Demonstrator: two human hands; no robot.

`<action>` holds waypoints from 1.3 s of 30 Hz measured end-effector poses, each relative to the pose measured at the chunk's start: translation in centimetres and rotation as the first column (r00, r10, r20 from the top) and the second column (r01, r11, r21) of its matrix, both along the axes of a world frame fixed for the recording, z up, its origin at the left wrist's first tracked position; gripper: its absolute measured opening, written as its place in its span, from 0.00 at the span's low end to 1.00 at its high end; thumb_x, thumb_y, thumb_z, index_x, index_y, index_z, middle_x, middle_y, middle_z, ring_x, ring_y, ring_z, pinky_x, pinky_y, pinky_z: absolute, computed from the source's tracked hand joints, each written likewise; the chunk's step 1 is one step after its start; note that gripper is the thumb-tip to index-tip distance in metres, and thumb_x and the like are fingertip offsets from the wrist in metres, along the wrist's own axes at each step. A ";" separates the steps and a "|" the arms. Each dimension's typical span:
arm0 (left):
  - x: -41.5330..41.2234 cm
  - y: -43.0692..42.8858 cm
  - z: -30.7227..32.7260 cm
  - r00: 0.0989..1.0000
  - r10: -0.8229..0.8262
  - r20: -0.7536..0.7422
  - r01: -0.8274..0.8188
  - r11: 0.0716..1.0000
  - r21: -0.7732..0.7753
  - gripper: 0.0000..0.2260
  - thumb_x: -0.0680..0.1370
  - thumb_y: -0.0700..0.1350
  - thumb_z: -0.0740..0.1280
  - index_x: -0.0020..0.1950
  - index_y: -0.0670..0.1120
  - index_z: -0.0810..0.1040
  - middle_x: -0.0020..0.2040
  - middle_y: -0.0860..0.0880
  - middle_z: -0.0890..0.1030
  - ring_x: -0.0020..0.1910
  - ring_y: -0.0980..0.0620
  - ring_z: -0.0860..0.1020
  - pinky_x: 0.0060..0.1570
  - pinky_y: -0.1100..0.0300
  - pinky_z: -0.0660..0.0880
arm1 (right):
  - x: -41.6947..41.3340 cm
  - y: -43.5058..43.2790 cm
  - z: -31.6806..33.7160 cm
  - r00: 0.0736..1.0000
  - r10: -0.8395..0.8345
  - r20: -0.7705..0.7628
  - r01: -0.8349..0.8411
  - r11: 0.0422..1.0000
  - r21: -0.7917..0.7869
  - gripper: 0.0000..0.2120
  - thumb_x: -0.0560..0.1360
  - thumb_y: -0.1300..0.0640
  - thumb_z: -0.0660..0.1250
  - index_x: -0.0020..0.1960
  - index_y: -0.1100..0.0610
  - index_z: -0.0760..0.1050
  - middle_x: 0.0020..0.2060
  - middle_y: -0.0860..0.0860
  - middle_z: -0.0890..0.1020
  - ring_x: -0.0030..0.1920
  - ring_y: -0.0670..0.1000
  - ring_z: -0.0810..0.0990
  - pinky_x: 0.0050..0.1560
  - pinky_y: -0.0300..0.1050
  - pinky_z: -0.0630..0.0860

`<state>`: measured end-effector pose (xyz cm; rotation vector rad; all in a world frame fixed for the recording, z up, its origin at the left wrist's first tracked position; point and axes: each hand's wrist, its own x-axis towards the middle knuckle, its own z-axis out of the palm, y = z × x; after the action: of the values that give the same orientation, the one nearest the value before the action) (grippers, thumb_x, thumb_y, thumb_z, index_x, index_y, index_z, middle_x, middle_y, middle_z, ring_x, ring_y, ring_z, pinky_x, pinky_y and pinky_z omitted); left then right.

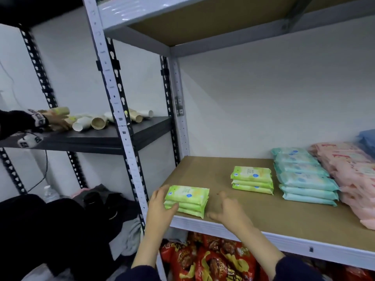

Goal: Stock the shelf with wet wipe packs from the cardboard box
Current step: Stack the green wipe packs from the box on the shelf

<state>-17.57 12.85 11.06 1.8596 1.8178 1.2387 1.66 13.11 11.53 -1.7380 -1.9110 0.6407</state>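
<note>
Lighting: bright, even, overhead indoor; glare streaks on upper shelf rail. Shadows: soft, beneath black shelf. Blur: right hand smeared, pink packs soft; green wet wipe packs sharper. Distortion: white upright bowed, edges stretched

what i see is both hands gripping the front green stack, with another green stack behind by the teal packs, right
Only the left hand grips the front green stack; the right hand is open beside it, as the head view shows. The rest holds.
</note>
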 end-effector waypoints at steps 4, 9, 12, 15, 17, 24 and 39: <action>-1.8 1.1 -0.1 0.998 -0.061 -0.019 0.058 0.989 -0.139 0.28 0.74 0.40 0.69 0.72 0.48 0.63 0.65 0.47 0.69 0.64 0.50 0.69 0.50 0.68 0.62 | -2.4 0.2 -0.2 0.997 0.073 0.006 -0.073 0.997 0.017 0.36 0.72 0.49 0.69 0.72 0.55 0.54 0.59 0.57 0.74 0.58 0.57 0.75 0.42 0.43 0.69; -3.0 2.6 -0.6 0.990 -0.104 -0.094 0.079 0.968 -0.238 0.26 0.74 0.44 0.69 0.70 0.52 0.66 0.65 0.45 0.70 0.64 0.50 0.70 0.51 0.68 0.62 | -3.6 0.7 -0.9 0.991 0.117 0.064 -0.119 0.992 0.032 0.36 0.73 0.47 0.67 0.74 0.44 0.51 0.65 0.56 0.69 0.63 0.57 0.72 0.57 0.43 0.70; -3.3 3.0 -0.9 0.990 -0.108 -0.092 0.083 0.966 -0.246 0.24 0.74 0.44 0.69 0.69 0.52 0.68 0.65 0.44 0.70 0.64 0.49 0.70 0.52 0.68 0.62 | -3.8 1.0 -1.2 0.990 0.113 0.081 -0.117 0.992 0.040 0.34 0.73 0.47 0.66 0.74 0.45 0.53 0.65 0.54 0.68 0.63 0.56 0.72 0.59 0.44 0.70; -3.3 3.2 -1.2 0.991 -0.122 -0.058 0.104 0.964 -0.244 0.24 0.72 0.45 0.70 0.67 0.52 0.69 0.62 0.47 0.72 0.59 0.52 0.72 0.52 0.67 0.64 | -3.9 1.2 -1.6 0.990 0.115 0.079 -0.119 0.992 0.044 0.34 0.74 0.48 0.66 0.74 0.44 0.53 0.65 0.54 0.68 0.62 0.57 0.72 0.59 0.44 0.71; -3.4 3.4 -1.5 0.992 -0.126 0.004 0.123 0.963 -0.239 0.23 0.69 0.47 0.71 0.63 0.54 0.71 0.59 0.49 0.76 0.58 0.51 0.75 0.55 0.62 0.70 | -4.1 1.3 -1.8 0.990 0.106 0.092 -0.111 0.993 0.046 0.33 0.75 0.49 0.65 0.74 0.44 0.51 0.65 0.54 0.67 0.61 0.57 0.73 0.58 0.45 0.71; -3.4 4.3 -2.7 0.985 -0.131 0.115 0.151 0.970 -0.189 0.33 0.70 0.34 0.71 0.46 0.77 0.68 0.48 0.60 0.78 0.50 0.55 0.79 0.49 0.67 0.75 | -4.3 1.5 -2.6 0.996 0.059 0.070 -0.065 0.993 0.096 0.30 0.77 0.54 0.61 0.74 0.42 0.51 0.64 0.54 0.67 0.57 0.55 0.76 0.54 0.43 0.72; 9.6 3.3 -3.8 0.952 -0.299 0.069 0.307 0.939 -0.158 0.25 0.74 0.36 0.67 0.68 0.54 0.68 0.50 0.50 0.81 0.48 0.50 0.80 0.51 0.61 0.76 | 7.3 -0.5 -2.9 0.972 -0.231 -0.035 0.234 0.961 0.145 0.28 0.76 0.60 0.64 0.71 0.45 0.59 0.59 0.55 0.72 0.51 0.53 0.76 0.45 0.38 0.68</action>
<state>-8.00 16.19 7.26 1.9115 1.4897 0.9780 8.95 12.61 8.63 -1.8176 -1.6626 0.4143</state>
